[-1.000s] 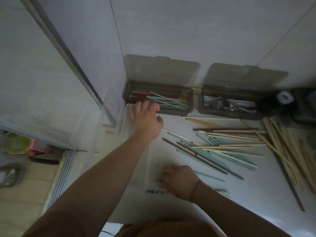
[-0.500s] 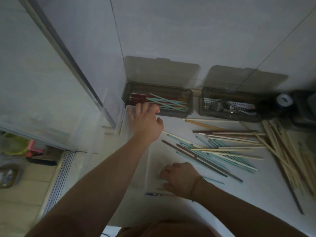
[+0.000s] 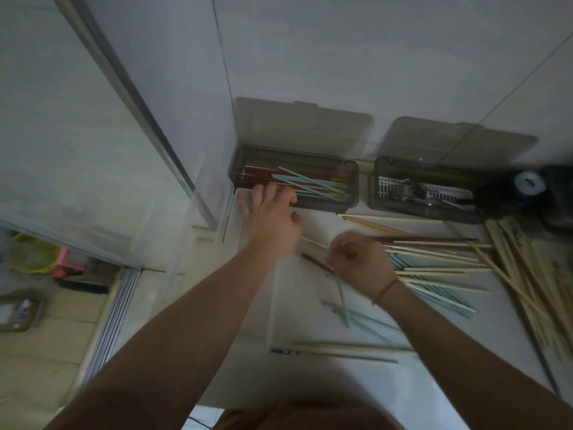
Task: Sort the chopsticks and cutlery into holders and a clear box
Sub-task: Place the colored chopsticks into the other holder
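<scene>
Teal plastic chopsticks [image 3: 341, 293], light, stiff and probably slippery, were pinched near one end by the curled right hand [image 3: 359, 262], just in front of the smoky lidded holder [image 3: 294, 178]. The left hand [image 3: 271, 218] was spread open at its rim, holding nothing.

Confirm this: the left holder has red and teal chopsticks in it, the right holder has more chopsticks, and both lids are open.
One thing is wrong. The right holder has metal cutlery in it, not chopsticks, as the head view shows. The left holder does hold red and teal chopsticks, and both lids are open.
</scene>
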A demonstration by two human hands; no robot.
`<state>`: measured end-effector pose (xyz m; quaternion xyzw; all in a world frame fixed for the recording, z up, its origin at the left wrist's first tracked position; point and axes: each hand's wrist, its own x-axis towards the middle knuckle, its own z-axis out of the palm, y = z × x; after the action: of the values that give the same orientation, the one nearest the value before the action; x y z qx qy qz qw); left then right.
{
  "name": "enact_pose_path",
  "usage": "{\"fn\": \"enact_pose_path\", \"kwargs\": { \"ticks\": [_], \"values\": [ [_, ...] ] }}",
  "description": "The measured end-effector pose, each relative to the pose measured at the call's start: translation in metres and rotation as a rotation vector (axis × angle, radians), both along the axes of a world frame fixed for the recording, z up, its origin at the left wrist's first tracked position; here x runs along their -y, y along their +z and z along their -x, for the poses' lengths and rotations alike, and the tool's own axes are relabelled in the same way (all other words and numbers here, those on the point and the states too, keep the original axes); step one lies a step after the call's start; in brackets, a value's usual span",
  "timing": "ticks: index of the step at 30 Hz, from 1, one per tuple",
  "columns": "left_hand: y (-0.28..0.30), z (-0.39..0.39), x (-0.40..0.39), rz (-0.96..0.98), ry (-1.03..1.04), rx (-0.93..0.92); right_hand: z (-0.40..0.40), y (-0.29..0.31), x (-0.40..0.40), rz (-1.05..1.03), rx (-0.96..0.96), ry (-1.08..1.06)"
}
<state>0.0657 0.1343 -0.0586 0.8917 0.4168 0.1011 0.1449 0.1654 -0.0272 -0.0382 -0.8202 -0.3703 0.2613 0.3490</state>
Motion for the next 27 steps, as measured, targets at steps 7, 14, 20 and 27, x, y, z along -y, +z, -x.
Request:
{"fn": "enact_pose_path", "kwargs": {
  "ticks": [7, 14, 20, 27],
  "values": [
    [-0.006, 0.0, 0.002, 0.024, 0.024, 0.056, -0.072, 0.05, -0.039, -0.55, -0.371, -0.558],
    [-0.005, 0.0, 0.002, 0.017, 0.019, 0.079, -0.083, 0.04, -0.077, -0.59, -0.784, -0.766],
    [-0.001, 0.001, 0.001, 0.027, 0.005, 0.068, -0.07, 0.031, -0.102, -0.212, -0.899, -0.586],
    [0.001, 0.001, 0.001, 0.041, 0.008, 0.052, -0.073, 0.031, -0.097, 0.326, 0.401, -0.061]
  ]
}}
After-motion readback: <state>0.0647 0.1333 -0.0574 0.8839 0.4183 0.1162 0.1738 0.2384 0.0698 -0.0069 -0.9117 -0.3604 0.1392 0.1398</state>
